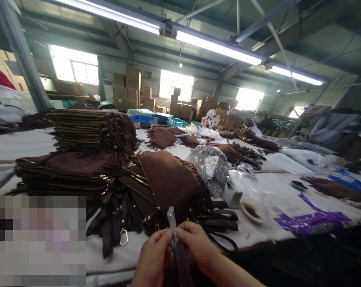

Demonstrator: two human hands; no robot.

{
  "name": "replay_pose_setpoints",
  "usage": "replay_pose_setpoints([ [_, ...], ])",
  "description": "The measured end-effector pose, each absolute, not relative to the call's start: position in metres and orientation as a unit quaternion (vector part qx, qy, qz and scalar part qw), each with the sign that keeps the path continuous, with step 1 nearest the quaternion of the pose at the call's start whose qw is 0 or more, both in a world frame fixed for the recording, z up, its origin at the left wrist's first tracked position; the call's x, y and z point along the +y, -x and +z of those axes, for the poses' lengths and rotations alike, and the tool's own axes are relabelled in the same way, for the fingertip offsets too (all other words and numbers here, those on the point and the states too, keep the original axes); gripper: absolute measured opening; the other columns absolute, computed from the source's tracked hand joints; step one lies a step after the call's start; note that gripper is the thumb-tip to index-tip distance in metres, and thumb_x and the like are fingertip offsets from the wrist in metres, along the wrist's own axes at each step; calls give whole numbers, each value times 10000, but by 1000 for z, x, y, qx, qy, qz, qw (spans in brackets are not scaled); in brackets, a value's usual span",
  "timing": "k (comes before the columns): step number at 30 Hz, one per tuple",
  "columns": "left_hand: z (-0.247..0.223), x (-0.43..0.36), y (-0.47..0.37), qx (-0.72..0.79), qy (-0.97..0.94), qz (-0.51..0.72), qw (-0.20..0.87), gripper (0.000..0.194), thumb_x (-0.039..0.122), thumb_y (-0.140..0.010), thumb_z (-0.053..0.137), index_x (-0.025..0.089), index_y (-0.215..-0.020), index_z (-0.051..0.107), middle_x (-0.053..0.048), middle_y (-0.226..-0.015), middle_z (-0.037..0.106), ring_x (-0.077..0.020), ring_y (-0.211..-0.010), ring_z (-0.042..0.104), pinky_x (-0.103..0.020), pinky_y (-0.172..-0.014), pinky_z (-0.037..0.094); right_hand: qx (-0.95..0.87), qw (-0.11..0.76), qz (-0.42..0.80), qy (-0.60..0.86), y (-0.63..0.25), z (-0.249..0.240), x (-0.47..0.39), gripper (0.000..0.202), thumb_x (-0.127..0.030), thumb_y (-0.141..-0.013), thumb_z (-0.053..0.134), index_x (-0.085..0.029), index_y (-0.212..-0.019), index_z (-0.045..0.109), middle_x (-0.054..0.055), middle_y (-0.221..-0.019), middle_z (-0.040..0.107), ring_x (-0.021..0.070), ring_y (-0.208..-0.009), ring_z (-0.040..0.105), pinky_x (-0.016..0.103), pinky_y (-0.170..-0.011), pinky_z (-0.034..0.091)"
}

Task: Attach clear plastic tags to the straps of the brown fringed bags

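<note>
the left hand [152, 255] and the right hand [198, 249] meet low in the middle, and their fingertips pinch a thin strip [176, 247] between them. the strip is see-through and crinkly at its top, where it sticks up above the fingers, and dark purple below them, where it hangs down. just past the fingers lies a brown suede bag [165, 179] with fringe, its dark straps [219, 223] and a metal clip [124, 237] close by. to the right of the fingers sits a small white dish [254, 210] on the white table [114, 255]
</note>
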State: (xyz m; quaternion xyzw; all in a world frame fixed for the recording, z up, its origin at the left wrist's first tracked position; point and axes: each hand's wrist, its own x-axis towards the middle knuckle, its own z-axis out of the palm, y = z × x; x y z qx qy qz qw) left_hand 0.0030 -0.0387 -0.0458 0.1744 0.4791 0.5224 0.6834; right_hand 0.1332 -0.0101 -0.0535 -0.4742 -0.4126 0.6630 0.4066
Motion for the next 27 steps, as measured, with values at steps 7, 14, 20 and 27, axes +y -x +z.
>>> replay_pose_setpoints([
  [7,-46,-39,0,598,-292,508,547,313,454,-647,745,168,-773,738,-7,-555,613,-146,-501,509,-249,-473,355,-404,407,674,465,-130,-46,-14,485,-532,-593,803,-134,-783,601,24,-650,656,144,-558,582,266,-557,445],
  [14,-47,-43,3,641,-528,488,271,132,324,-747,667,241,-647,689,-48,-668,676,-215,-677,616,-297,-667,405,-435,391,612,533,-119,-38,-13,323,-441,-661,700,-167,-720,538,-38,-490,558,108,-409,481,235,-441,383],
  [20,-64,-43,10,574,-682,446,78,157,237,-796,635,242,-643,668,-53,-611,619,-179,-604,552,-309,-619,314,-555,345,478,587,-119,-31,-12,147,-297,-745,597,-171,-682,556,-7,-581,582,144,-551,553,252,-529,403],
  [27,-49,-31,16,564,-703,418,112,219,233,-834,576,228,-620,624,-31,-626,619,-162,-616,585,-278,-608,373,-736,345,252,525,-129,-41,-17,102,-193,-853,505,-173,-791,584,35,-769,626,161,-736,573,267,-681,404],
])
